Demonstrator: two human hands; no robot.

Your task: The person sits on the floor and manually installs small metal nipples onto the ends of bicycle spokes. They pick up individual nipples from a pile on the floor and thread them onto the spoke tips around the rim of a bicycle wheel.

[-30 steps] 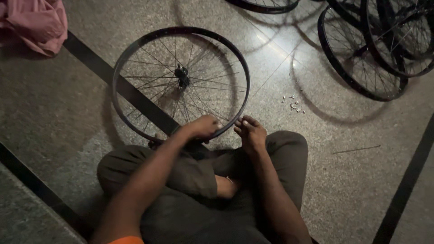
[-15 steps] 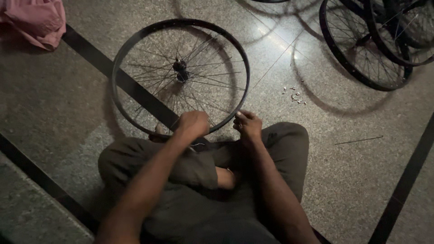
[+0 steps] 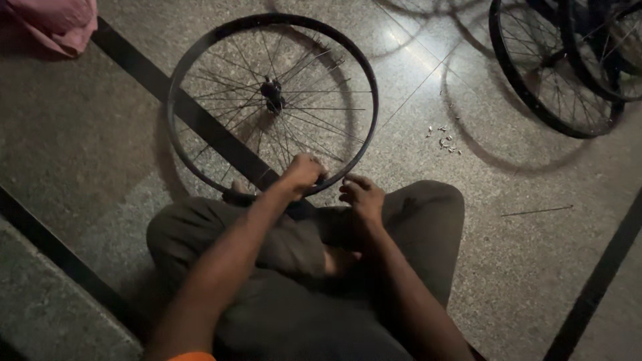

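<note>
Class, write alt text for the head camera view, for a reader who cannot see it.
A seated person's left hand grips the near rim of a spoked bicycle wheel lying on a stone floor, the right hand beside it. More wheels, small metal bits and pink cloth lie around.

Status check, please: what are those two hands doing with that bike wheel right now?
Left hand gripping the near rim of the spoked wheel. Right hand beside it, fingers curled, grip unclear. Small metal bits and loose spoke lie clear.

I sit on a speckled stone floor (image 3: pixel 80 147) crossed by dark inlaid stripes (image 3: pixel 137 67). Left of the nearest stripe lies pink cloth (image 3: pixel 57 23); far right of it, light glares off the polished stone (image 3: pixel 408 40), beside leaning spare wheels (image 3: pixel 568 67).
</note>
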